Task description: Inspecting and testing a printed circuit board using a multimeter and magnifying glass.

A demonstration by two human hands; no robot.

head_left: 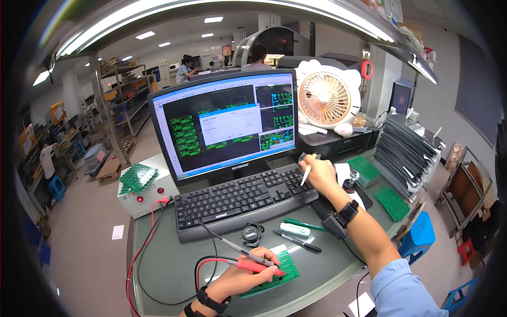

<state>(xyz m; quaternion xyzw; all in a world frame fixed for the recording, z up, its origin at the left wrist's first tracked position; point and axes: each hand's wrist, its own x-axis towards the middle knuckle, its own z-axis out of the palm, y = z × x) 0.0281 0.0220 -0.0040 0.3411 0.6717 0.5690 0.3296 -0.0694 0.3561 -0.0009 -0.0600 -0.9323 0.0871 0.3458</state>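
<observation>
My left hand (237, 279) is closed around a red test probe (252, 266) and a grey test probe (243, 251). Their tips point at a green circuit board (289, 262) lying on the desk under the fingers; whether they touch it I cannot tell. My right hand (321, 174) is over the number-pad end of the black keyboard (232, 198), closed on a slim white pen-shaped stick (306, 175) that points down toward the keys. Behind the keyboard a monitor (211, 124) shows green board layouts with a small dialog window on top.
A marker (297, 241), a pale green case (294, 230) and a round black device (252, 234) lie before the keyboard. Probe leads run left to a white box (145, 198) topped with boards. A fan (325, 98), printer (338, 143) and black rack stack (404, 153) stand behind right.
</observation>
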